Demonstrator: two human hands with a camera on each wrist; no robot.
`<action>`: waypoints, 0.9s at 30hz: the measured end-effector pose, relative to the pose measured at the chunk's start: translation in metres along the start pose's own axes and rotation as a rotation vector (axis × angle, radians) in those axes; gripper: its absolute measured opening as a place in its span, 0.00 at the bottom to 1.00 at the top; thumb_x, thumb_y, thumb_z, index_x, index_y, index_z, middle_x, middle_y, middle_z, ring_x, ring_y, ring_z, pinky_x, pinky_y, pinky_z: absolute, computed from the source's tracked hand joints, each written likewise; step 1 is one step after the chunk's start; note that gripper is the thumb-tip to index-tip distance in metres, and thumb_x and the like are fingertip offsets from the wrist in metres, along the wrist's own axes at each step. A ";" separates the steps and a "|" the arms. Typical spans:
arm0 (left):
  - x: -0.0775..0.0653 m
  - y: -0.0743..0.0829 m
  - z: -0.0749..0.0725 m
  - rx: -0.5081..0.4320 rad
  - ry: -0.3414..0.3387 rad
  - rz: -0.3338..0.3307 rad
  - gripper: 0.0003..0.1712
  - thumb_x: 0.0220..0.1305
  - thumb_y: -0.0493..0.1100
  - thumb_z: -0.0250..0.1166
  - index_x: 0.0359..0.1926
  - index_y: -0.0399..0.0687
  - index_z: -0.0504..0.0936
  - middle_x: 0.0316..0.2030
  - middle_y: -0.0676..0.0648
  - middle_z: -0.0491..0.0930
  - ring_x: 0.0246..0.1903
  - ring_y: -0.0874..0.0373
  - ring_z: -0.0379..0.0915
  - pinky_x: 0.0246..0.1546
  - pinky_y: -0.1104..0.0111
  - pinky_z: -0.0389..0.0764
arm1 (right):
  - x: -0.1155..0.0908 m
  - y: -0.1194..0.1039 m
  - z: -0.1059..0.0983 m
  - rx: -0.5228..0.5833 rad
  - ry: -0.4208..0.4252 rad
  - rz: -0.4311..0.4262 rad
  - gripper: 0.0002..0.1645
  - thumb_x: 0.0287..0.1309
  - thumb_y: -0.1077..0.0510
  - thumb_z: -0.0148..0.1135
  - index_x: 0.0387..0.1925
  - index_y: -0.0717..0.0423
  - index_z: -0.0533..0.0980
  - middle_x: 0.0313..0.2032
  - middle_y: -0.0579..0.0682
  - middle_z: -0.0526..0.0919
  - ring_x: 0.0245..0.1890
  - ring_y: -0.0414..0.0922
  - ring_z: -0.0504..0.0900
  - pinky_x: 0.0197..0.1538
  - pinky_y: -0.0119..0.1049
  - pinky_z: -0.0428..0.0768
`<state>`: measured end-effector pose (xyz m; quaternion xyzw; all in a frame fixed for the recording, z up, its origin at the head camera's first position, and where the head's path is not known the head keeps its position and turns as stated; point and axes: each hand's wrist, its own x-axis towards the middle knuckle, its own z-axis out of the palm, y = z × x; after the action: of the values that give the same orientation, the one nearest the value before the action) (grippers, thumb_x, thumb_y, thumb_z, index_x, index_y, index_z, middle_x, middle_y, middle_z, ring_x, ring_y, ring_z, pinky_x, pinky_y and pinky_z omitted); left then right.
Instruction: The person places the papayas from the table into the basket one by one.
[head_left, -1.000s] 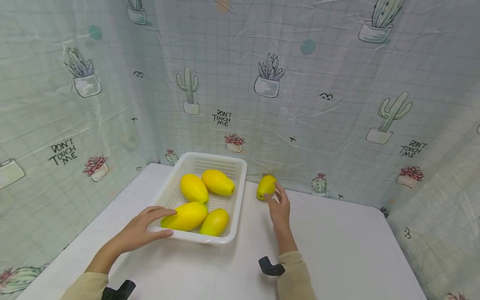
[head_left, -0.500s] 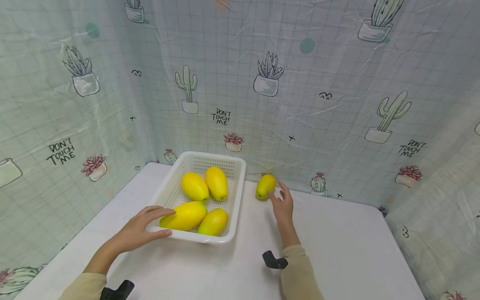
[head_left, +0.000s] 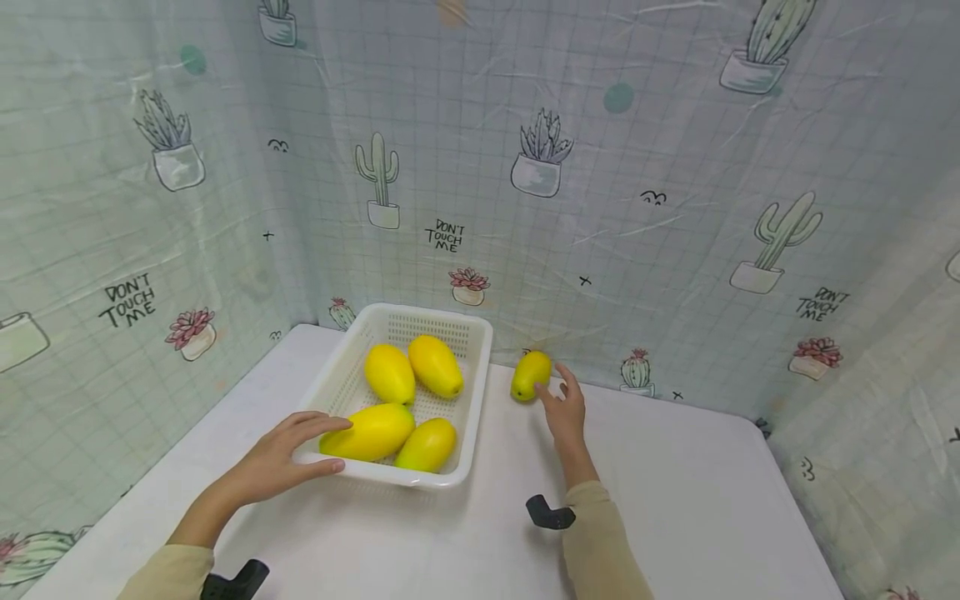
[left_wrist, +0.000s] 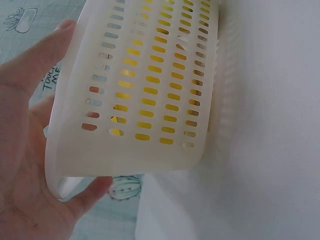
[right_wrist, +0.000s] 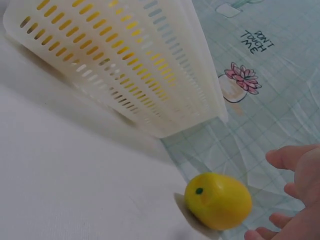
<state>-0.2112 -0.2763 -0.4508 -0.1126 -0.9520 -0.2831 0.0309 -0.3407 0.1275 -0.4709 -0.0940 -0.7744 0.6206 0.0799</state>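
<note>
A white plastic basket (head_left: 446, 481) with slotted walls stands on the white table, holding several yellow mangoes, one of them (head_left: 369, 433) near the left hand. The left hand (head_left: 281, 458) holds the basket's near left corner, its thumb along the front rim and its fingers over the side. Right of the basket, one more yellow-green mango (head_left: 531, 375) lies at the table's back edge. Just right of that mango is the right hand (head_left: 564, 412), with its fingers loosely bent and apart. In the right wrist view a gap shows between the mango (right_wrist: 218, 201) and the fingers (right_wrist: 285, 158).
A cactus-print curtain (head_left: 585, 233) hangs close behind the table and along both sides. The white table (head_left: 675, 500) extends to the right of the right arm. A black curved piece (head_left: 550, 512) sits at the right wrist, another (head_left: 236, 581) at the left.
The right hand has drawn off the loose mango, a little to the right. Inside the basket, the back right mango has rolled and turned. The left hand stays where it was.
</note>
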 end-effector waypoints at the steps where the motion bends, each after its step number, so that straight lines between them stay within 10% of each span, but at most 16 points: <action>1: 0.000 0.000 0.000 0.000 0.000 0.001 0.34 0.46 0.70 0.61 0.56 0.72 0.71 0.59 0.50 0.69 0.61 0.48 0.58 0.51 0.36 0.65 | 0.001 0.001 0.000 -0.004 0.002 0.003 0.35 0.56 0.52 0.61 0.64 0.42 0.59 0.69 0.49 0.54 0.69 0.52 0.54 0.69 0.47 0.59; 27: 0.001 -0.002 -0.001 -0.009 0.004 0.031 0.33 0.47 0.70 0.61 0.56 0.71 0.71 0.58 0.53 0.70 0.60 0.50 0.59 0.52 0.38 0.66 | 0.025 0.013 0.008 -0.105 -0.010 0.038 0.39 0.55 0.49 0.60 0.66 0.40 0.55 0.70 0.50 0.52 0.67 0.54 0.56 0.66 0.52 0.63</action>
<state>-0.2130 -0.2778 -0.4506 -0.1271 -0.9488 -0.2869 0.0370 -0.3665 0.1287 -0.4857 -0.1096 -0.8044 0.5809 0.0592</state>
